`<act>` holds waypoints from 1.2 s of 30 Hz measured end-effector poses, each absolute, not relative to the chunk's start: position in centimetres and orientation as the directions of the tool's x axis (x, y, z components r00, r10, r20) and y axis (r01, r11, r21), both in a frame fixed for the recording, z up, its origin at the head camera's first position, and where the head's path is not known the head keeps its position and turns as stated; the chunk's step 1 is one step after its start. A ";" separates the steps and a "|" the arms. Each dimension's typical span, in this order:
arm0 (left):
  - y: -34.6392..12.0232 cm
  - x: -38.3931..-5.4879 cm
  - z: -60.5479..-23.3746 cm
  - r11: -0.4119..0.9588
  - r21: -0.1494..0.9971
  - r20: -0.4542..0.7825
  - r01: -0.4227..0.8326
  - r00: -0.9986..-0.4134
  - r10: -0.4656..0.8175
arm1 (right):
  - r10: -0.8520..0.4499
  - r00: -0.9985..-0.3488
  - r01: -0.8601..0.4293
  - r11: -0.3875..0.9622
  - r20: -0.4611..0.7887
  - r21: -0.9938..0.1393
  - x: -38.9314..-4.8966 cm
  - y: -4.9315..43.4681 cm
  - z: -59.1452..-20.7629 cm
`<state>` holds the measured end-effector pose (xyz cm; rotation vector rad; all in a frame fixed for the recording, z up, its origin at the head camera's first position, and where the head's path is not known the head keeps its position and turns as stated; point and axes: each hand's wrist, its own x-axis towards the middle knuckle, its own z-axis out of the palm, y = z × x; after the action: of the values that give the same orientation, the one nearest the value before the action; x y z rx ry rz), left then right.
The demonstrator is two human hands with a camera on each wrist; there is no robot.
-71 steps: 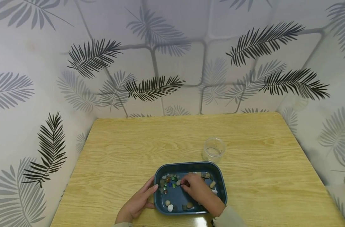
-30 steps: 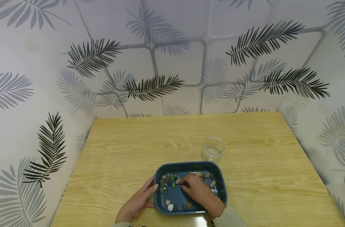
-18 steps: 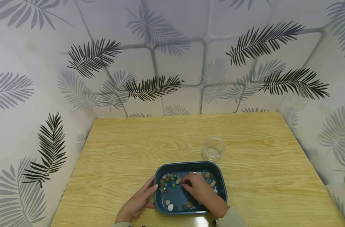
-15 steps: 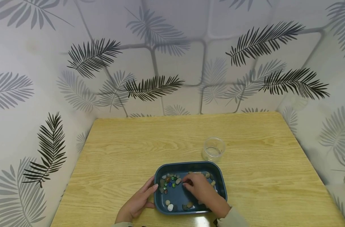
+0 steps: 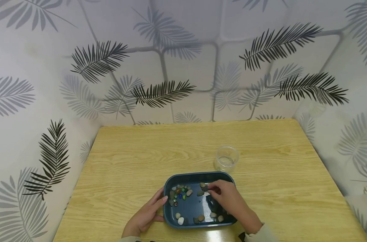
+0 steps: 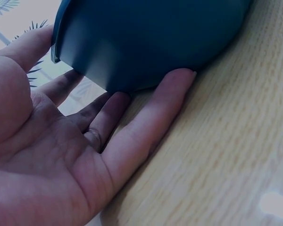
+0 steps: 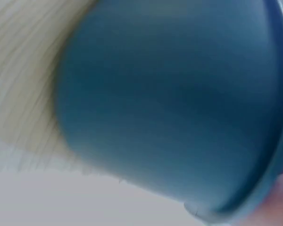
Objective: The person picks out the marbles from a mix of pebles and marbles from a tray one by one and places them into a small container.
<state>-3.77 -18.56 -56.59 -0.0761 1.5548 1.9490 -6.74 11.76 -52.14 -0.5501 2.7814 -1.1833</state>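
Observation:
A dark blue tray (image 5: 186, 224) sits at the table's front, with pebbles and glass marbles inside. My left hand (image 5: 148, 213) holds its left end, thumb over the rim; in the left wrist view, that hand's (image 6: 61, 150) fingers lie against the outer wall. Inside the tray, my right hand (image 5: 227, 198) pinches at a dark pebble (image 5: 204, 189) near the back wall, index finger and thumb at its right side. Another dark pebble (image 5: 200, 193) lies just left of it. Marbles (image 5: 180, 196) gather at the left. The right wrist view shows mostly the tray's outer wall (image 7: 170, 103).
Behind the tray, toward its right, stands a clear round container (image 5: 227, 158). A pale pebble (image 5: 189, 192) lies beside the marbles. Several pebbles line the tray's front, among them a white one (image 5: 180, 220). The wooden table (image 5: 147, 151) meets a leaf-patterned wall at the back.
My right hand has moved right and slightly back within the tray, uncovering dark pebbles near the middle and stones at the front right. The left hand stays on the rim.

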 end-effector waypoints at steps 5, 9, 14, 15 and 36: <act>-18.5 -3.8 -56.6 -0.094 0.857 -0.423 -0.506 -0.797 0.431 | -0.254 -0.965 -0.216 0.655 0.059 -0.724 -6.5 13.6 -51.9; -18.5 -3.8 -56.6 -0.096 0.857 -0.422 -0.506 -0.797 0.433 | -0.186 -0.977 -0.199 0.629 0.103 -0.751 -6.3 14.6 -51.6; -18.6 -3.7 -56.6 -0.098 0.858 -0.422 -0.505 -0.799 0.428 | -0.121 -0.969 -0.242 0.623 0.214 -0.744 -6.4 15.8 -51.6; -18.6 -3.7 -56.6 -0.098 0.858 -0.422 -0.505 -0.800 0.427 | -0.112 -0.966 -0.250 0.624 0.232 -0.740 -6.4 16.0 -51.6; -18.6 -3.8 -56.8 -0.110 0.854 -0.423 -0.509 -0.801 0.423 | -0.113 -0.936 -0.318 0.676 0.333 -0.665 -9.8 18.3 -50.4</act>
<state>-3.75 -18.63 -56.84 -0.0963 1.5537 1.9622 -9.85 18.27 -50.36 -0.4094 3.1156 -1.3226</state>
